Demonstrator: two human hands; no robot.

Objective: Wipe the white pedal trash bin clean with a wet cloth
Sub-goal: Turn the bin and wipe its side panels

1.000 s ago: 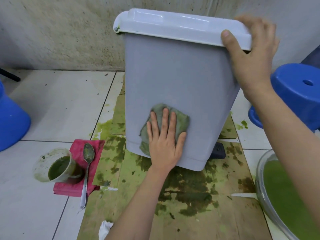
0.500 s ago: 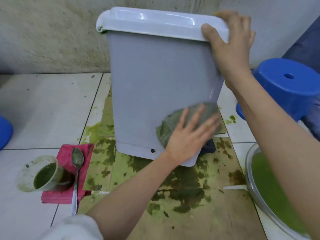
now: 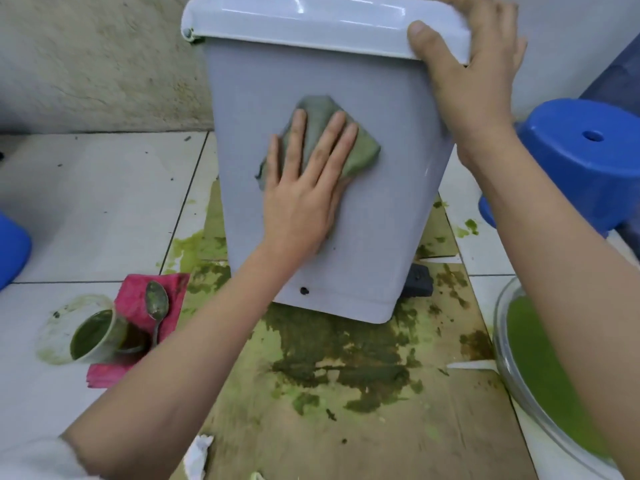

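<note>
The left hand (image 3: 304,199) lies flat, pressing the cloth (image 3: 323,136) on the bin (image 3: 391,174) to rub it. At 1 o'clock, the right hand (image 3: 464,81) grips the lid (image 3: 311,19), so the bin stays put.

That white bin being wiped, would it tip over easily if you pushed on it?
Probably yes. The bin is tall, narrows toward its base, and leans tilted now, so it likely tips readily. The right hand grips the lid edge, seemingly steadying it while the left hand presses the cloth against its side. Its thin plastic look suggests it is light.
</note>
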